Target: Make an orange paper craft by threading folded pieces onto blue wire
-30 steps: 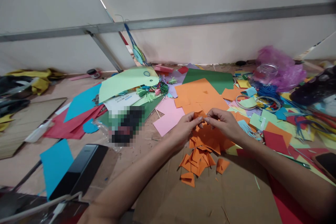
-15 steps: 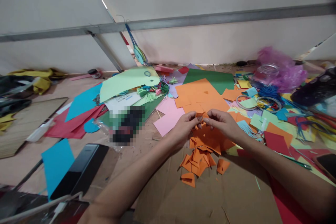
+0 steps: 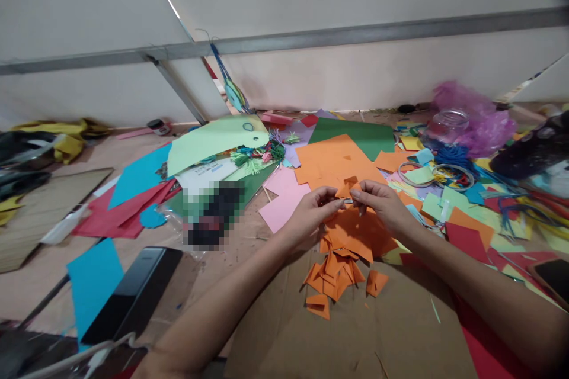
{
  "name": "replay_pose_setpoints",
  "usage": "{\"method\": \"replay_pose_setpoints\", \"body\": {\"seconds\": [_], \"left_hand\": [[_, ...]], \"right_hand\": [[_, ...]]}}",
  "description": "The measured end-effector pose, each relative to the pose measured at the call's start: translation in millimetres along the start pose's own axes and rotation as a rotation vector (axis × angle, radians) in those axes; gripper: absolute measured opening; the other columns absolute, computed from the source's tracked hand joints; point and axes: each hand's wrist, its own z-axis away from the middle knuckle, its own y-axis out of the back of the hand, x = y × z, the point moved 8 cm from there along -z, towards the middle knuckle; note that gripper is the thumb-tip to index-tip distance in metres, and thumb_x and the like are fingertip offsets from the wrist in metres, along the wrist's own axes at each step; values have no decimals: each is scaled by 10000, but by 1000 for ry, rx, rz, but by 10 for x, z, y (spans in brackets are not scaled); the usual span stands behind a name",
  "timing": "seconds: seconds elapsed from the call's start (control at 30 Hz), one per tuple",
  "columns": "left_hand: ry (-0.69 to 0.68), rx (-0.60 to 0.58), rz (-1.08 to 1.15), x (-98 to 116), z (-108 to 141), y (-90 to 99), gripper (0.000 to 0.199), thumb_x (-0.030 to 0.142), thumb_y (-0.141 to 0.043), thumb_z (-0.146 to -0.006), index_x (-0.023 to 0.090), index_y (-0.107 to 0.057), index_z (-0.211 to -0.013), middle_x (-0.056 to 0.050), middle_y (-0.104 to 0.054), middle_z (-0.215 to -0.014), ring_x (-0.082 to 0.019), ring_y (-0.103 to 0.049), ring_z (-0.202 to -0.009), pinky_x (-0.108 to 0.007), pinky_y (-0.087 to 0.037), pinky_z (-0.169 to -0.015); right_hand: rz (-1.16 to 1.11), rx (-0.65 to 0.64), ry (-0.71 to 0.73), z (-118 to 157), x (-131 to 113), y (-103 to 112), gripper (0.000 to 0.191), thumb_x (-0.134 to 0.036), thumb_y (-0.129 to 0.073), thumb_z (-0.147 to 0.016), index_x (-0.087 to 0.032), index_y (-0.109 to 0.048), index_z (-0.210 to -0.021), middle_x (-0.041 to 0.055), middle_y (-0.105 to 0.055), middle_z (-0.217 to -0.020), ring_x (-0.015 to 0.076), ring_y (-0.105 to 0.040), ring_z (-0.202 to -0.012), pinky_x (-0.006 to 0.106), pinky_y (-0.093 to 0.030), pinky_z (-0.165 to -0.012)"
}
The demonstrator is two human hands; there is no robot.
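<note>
The right hand pinches one orange piece, two rings rightward; whether the left hand grips is unclear.

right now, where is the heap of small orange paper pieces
In the head view, the orange heap lies slightly right of centre in the lower half, on the flat brown cardboard sheet, below the bare left hand and right hand.

"What's in your right hand?"

"An orange paper piece, smooth and matt. On the near side of my hand, dull cardboard."

"And beyond it?"

"A crinkled purple plastic bag and a dull metal rail."

"Anything shiny?"

"Left of my left hand, a glossy black box."
</note>
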Motion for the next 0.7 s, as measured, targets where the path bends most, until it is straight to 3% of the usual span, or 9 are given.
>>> {"method": "replay_pose_setpoints", "body": {"seconds": [0.33,0.7], "left_hand": [[-11,3,-49,5,-6,-7,365,490,-775,-760,152,-665,-846,-68,-689,-869,-153,-618,-813,-253,-440,-695],[54,30,-9,-45,26,-23,406,530,-774,-739,164,-600,-771,-22,-630,-755,-106,-527,-675,-210,-400,-601]], "right_hand": [[35,-20,4,21,34,-39,377,-524,-773,-758,-201,-594,-677,-18,-586,-637,116,-518,-563,267,-419,-569],[94,-35,33,63,-9,-109,436,-564,-760,-777,-207,-535,-667,-36,-528,-646,112,-520,-568,265,-442,-564]]}}
